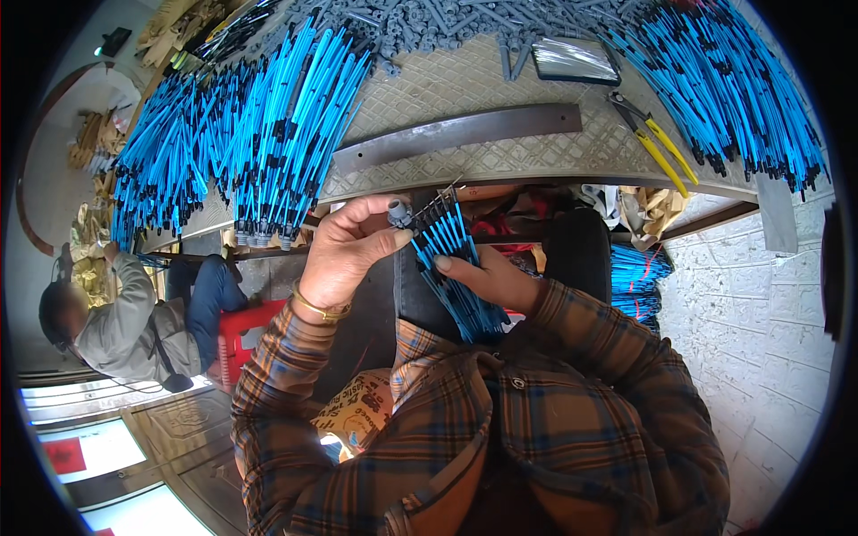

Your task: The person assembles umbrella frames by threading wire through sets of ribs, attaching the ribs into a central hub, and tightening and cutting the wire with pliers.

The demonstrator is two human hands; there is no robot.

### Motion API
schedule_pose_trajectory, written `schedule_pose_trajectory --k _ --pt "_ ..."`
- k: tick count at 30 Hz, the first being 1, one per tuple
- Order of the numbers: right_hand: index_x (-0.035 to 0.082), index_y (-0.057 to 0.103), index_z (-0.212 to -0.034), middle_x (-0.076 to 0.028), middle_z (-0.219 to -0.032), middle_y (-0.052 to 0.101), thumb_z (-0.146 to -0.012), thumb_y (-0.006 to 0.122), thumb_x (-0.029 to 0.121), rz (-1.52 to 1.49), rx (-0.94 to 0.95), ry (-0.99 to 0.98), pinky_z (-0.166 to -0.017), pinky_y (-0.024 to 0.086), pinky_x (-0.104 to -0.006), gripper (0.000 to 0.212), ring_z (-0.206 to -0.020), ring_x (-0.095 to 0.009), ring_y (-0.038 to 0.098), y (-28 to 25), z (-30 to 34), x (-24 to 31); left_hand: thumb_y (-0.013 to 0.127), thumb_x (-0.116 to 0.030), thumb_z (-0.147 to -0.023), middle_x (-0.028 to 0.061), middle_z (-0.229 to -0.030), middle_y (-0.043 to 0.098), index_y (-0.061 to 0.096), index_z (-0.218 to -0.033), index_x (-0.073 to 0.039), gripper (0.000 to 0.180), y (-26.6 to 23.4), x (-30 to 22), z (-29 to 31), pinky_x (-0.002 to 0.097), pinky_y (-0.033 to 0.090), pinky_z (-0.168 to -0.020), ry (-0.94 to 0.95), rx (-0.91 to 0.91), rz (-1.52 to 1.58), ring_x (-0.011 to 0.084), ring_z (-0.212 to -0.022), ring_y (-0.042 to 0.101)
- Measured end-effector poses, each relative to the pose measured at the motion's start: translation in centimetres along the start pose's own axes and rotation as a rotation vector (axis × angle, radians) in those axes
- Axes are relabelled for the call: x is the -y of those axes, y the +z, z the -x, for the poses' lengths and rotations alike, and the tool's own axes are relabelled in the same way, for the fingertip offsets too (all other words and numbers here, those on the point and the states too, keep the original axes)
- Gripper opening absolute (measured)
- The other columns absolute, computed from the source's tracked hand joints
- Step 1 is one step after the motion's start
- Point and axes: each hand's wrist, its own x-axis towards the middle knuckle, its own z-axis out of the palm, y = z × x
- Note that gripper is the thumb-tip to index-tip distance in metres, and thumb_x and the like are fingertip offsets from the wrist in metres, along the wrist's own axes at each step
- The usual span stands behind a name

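My left hand [347,248] is closed, pinching a small grey plastic fitting [399,213] between thumb and fingers. My right hand [497,280] wraps round a bundle of thin blue rods with black ends [460,299], its thumb lying across them. The bundle slants over my lap, and thin metal tips stick out of its upper end. The fitting is right beside those tips; whether it touches one I cannot tell. The fingers of my right hand beneath the bundle are hidden.
On the patterned table lie a long metal strip [460,134], yellow-handled pliers [657,143] and a case of thin silvery pins [576,61]. Grey fittings [429,22] are heaped behind. Blue rods stand bunched at left [286,125] and right [715,80]. Another person [134,326] sits by a red stool [246,330].
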Motion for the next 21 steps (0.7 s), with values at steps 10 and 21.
schedule_pose_trajectory --k 10,21 --pt "0.0 0.06 -0.09 -0.006 -0.077 0.059 -0.087 0.051 0.047 0.128 -0.08 -0.015 -0.068 0.044 -0.0285 0.047 -0.073 -0.012 0.054 0.4 0.6 0.6 0.062 0.005 -0.08 0.0052 -0.097 0.063 0.055 -0.107 0.001 0.028 1.3 2.1 0.7 0.0234 0.047 -0.081 0.13 -0.151 -0.176 0.0099 -0.089 0.058" --pt "0.001 0.057 -0.103 -0.004 -0.09 0.059 -0.09 0.047 0.046 0.069 0.012 0.041 -0.077 0.043 -0.0269 0.047 -0.086 -0.011 0.052 -0.2 0.1 -0.4 0.064 0.007 -0.076 0.0067 -0.101 0.063 0.059 -0.108 -0.002 0.034 -0.2 1.9 -0.4 0.0253 0.048 -0.081 0.064 -0.024 0.086 0.0114 -0.09 0.059"
